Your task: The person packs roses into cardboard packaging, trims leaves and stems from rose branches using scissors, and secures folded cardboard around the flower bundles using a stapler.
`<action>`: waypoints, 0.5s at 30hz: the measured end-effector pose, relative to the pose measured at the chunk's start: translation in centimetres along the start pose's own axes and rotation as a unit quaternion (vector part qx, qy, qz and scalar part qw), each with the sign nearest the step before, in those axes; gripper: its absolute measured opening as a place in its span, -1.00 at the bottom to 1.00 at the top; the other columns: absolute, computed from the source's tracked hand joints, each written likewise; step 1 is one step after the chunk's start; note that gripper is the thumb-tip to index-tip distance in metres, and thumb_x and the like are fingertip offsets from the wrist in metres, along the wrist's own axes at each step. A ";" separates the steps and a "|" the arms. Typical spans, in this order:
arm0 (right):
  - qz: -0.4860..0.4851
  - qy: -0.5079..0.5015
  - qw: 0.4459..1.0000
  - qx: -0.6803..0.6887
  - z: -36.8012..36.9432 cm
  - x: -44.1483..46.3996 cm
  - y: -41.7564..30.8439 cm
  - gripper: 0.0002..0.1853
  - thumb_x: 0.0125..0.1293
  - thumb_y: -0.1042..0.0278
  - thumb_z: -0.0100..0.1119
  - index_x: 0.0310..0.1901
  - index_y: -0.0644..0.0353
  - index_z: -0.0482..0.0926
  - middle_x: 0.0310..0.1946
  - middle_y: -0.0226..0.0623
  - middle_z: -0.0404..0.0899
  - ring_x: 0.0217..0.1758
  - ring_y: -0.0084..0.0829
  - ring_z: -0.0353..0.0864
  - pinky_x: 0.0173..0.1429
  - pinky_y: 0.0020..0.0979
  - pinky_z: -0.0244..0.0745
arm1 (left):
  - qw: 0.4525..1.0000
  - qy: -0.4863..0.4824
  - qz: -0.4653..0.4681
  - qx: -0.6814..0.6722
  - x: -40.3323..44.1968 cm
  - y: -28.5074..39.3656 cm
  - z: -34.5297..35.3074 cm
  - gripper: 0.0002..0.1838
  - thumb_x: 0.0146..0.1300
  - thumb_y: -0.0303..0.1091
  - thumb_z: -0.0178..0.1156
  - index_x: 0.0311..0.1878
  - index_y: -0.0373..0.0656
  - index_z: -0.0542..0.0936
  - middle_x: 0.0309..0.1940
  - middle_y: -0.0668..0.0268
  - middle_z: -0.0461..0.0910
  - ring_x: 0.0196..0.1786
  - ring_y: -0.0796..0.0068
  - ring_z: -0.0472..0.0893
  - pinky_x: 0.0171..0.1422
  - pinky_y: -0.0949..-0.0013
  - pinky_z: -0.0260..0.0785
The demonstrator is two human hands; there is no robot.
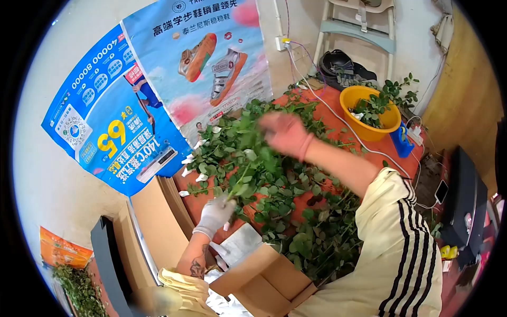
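Note:
My left hand (pixel 215 214), in a white glove, is closed around the lower end of a green leafy stem (pixel 243 182). The stem slants up and away from it toward my right hand (pixel 285 134), which wears a pink-orange glove and is smeared by motion beside the blurred upper leaves. Whether those fingers grip anything does not show. Under both hands spreads a heap of cut leafy stems (pixel 296 190), several with white wrapped tips (pixel 202 177) along the left side. Below my left hand is an open cardboard box (pixel 264 280) with a grey-white sheet (pixel 240 245) at its edge.
A yellow basin (pixel 369 113) holding leafy cuttings stands at the back right, beside a blue plastic object (pixel 401 141). White cables cross the red surface (pixel 330 113). A phone (pixel 441 192) lies at right. Posters (pixel 211 58) cover the wall; a high chair (pixel 359 29) stands behind.

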State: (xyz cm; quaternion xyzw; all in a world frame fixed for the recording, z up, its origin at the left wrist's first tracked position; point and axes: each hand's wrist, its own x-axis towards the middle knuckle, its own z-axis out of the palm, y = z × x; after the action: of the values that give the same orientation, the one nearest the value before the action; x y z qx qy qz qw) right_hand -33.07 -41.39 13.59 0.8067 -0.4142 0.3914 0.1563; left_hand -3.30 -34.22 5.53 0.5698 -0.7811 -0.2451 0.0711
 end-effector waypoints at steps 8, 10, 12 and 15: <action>0.227 0.392 0.890 0.044 -24.0 -2.4 11.0 -0.74 0.14 0.40 0.19 -0.13 0.29 0.59 -0.26 -0.26 0.65 -0.23 -0.52 0.56 -0.05 -0.44 0.45 | 0.991 -0.005 0.008 -0.133 0.4 -6.4 2.4 -0.75 0.23 -0.27 0.05 -0.12 -0.19 0.57 -0.35 0.09 0.60 -0.30 0.18 0.60 -0.17 0.21 0.40; 0.155 0.396 0.902 -0.071 -32.2 -5.3 7.9 -0.74 0.17 0.41 0.17 -0.13 0.36 0.57 -0.25 -0.28 0.65 -0.26 -0.53 0.57 -0.12 -0.49 0.46 | 0.943 -0.062 -0.095 -0.314 0.7 -8.6 3.2 -0.83 0.29 -0.36 0.05 -0.15 -0.22 0.54 -0.44 0.28 0.55 -0.48 0.48 0.52 -0.43 0.41 0.37; 0.384 0.285 0.872 -0.105 -40.1 -7.8 -1.1 -0.69 0.22 0.45 0.14 0.00 0.33 0.54 -0.20 -0.34 0.60 -0.18 -0.63 0.56 -0.11 -0.53 0.47 | 0.783 -0.158 -0.054 -0.599 1.9 -12.6 4.2 -0.90 0.36 -0.34 0.02 -0.15 -0.13 0.46 -0.58 0.40 0.41 -0.63 0.57 0.36 -0.62 0.53 0.23; 0.516 0.087 0.850 -0.059 -44.2 -17.0 -2.4 -0.69 0.17 0.44 0.14 -0.03 0.31 0.54 -0.20 -0.32 0.61 -0.21 -0.56 0.56 -0.14 -0.51 0.47 | 0.919 -0.081 0.046 -0.384 -0.7 -6.3 1.8 -0.82 0.41 -0.29 -0.02 -0.10 -0.18 0.47 -0.56 0.40 0.43 -0.63 0.60 0.39 -0.60 0.52 0.27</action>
State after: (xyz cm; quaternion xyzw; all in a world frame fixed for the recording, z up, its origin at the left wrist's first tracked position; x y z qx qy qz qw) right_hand -59.32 -5.20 29.32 0.4286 -0.7780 0.4591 0.0141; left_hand 1.61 -34.53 1.15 0.4399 -0.6556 -0.5683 0.2320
